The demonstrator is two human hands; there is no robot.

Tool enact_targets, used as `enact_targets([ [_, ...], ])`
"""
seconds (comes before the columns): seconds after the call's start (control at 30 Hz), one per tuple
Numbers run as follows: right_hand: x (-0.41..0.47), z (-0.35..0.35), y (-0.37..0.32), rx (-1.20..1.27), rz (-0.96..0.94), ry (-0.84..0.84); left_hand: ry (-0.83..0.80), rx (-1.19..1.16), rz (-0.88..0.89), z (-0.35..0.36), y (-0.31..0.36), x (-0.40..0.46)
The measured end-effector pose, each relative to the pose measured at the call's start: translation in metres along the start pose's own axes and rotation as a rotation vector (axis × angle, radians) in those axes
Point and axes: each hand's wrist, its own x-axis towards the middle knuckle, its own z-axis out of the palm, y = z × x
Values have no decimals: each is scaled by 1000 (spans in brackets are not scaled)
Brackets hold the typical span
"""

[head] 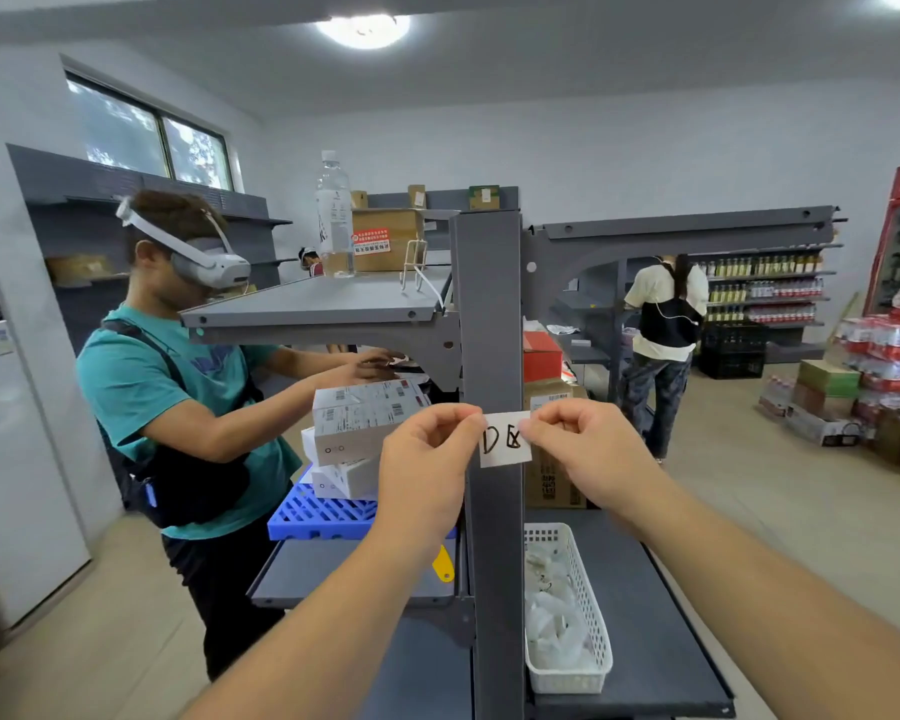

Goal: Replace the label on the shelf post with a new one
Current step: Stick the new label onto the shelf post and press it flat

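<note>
A small white paper label [506, 440] with black handwritten marks lies against the front of the grey vertical shelf post [489, 314], about halfway up. My left hand [427, 459] pinches the label's left edge between thumb and fingers. My right hand [588, 449] pinches its upper right corner. Both forearms reach up from the bottom of the view, one on each side of the post. I cannot tell whether the label is stuck to the post or only held in front of it.
A white mesh basket [588, 605] of small bags sits on the lower right shelf. A blue crate [318, 514] with white boxes sits left of the post. A person in a teal shirt [178, 387] works at the left shelf; another person [663, 324] stands further back.
</note>
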Motion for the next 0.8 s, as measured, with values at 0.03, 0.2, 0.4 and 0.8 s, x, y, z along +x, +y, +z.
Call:
enact_targets([
  [0.03,0,1,-1,-17,-19,4,0,14,3,-1,0,2],
  [0.2,5,3,-8,-120,-160,56,4,154,76,-7,2,13],
  [0.4,11,6,-14,-146,-253,87,-2,201,123,-5,13,19],
  [0.8,29,6,-18,-140,-247,178,15,342,261,-4,23,39],
])
